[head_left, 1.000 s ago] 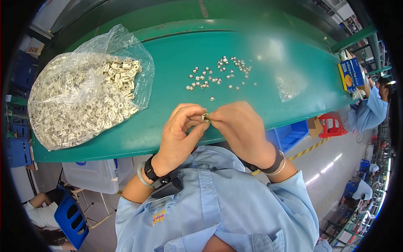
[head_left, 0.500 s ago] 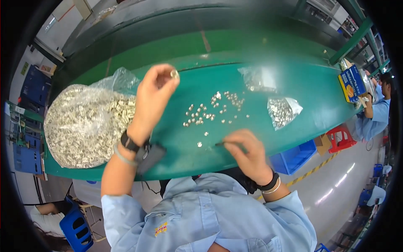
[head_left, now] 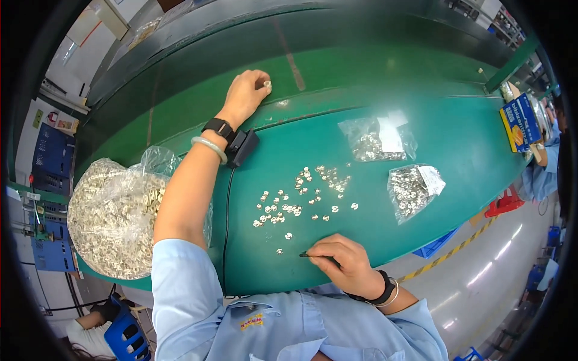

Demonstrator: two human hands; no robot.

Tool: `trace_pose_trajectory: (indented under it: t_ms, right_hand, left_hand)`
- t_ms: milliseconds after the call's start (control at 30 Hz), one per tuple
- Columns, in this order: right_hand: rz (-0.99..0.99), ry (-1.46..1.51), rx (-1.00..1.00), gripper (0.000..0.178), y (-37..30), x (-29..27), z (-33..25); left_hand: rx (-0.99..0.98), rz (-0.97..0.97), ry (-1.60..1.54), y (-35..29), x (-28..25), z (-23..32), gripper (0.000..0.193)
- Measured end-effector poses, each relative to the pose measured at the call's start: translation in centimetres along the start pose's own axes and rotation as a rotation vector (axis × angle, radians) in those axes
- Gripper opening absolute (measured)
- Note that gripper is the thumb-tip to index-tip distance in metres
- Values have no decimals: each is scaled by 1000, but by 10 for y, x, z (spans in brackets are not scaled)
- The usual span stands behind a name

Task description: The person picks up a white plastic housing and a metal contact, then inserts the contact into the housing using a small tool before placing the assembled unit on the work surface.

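Observation:
My left hand [head_left: 245, 95] reaches far over the green strip behind the table, its fingers pinched on a small pale metal part [head_left: 267, 85]. Near the table's front edge, my right hand [head_left: 340, 262] grips a thin dark stick-like tool [head_left: 304, 255]; most of it is hidden in the fingers. Just left of the tool's tip lies a small round metal piece [head_left: 279, 251], with another round piece [head_left: 289, 236] slightly beyond it. Farther off, several shiny round pieces [head_left: 274, 210] are scattered over the green tabletop [head_left: 337, 180].
A large clear bag of pale metal parts [head_left: 114, 216] stands at the left, beside my left arm. Two smaller clear bags, one [head_left: 376, 144] behind the other [head_left: 412, 191], lie right of the loose pieces. A blue-yellow box [head_left: 519, 123] is at the far right, near another person.
My left hand has moved away from me, out over the green strip, still pinching the small part. The view has shifted, and my right hand stays near the front edge with the tool.

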State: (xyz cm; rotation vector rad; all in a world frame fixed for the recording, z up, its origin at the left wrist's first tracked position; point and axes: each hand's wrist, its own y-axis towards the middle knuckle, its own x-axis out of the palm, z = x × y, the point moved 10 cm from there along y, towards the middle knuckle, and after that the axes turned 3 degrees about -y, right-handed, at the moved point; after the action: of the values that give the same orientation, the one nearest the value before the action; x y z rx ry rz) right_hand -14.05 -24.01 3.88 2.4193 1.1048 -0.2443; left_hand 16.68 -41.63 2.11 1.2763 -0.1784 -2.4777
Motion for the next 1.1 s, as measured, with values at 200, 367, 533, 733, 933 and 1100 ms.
trace_pose_trajectory:
  t_ms: [200, 367, 533, 733, 933, 1100]
  right_hand:
    - [31, -54, -36, 20, 1, -2, -5]
    - [74, -77, -4, 17, -2, -7, -1]
    - [121, -43, 8, 15, -10, -7, -3]
    - [195, -38, 80, 14, -17, -11, 0]
    - [362, 97, 208, 13, -28, -55, 21]
    - [412, -1, 251, 16, -30, -83, 23]
  left_hand:
    - [170, 134, -41, -18, -55, 34, 29]
    - [14, -42, -72, -102, -127, 101, 20]
    - [17, -55, 275, -208, -136, 73, 14]
    - [146, -88, 655, -232, -104, 48, 14]
    - [15, 74, 145, -232, -140, 54, 9]
    - [-328, 66, -893, -275, -121, 63, 18]
